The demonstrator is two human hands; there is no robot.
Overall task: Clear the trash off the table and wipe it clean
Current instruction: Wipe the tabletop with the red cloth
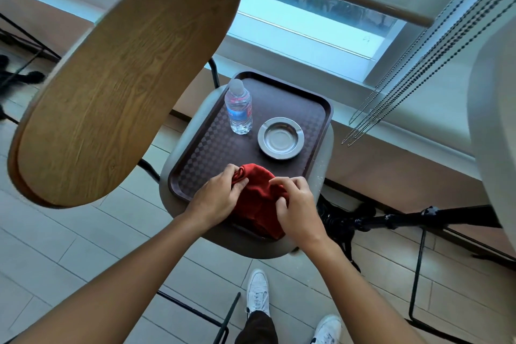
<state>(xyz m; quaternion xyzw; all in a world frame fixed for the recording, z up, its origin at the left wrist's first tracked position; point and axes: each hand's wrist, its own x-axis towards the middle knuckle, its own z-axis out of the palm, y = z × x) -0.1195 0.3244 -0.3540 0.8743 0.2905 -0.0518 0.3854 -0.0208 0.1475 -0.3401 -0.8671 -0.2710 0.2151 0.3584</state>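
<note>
Red cloth (pixel 258 198), on tray (pixel 321 109) beside bottle (pixel 238 106) and ashtray (pixel 280 137), is being grasped by left hand (pixel 217 197) and right hand (pixel 297 208).

The tray (pixel 312 109) is dark brown with a fine checkered pattern. On it, the cloth (pixel 258 198) is deep red, the dish (pixel 280 137) beside it shiny silver, and the bottle (pixel 238 107) clear with a blue label. Left of the tray, the round table (pixel 120 78) shows warm brown wood grain.
</note>
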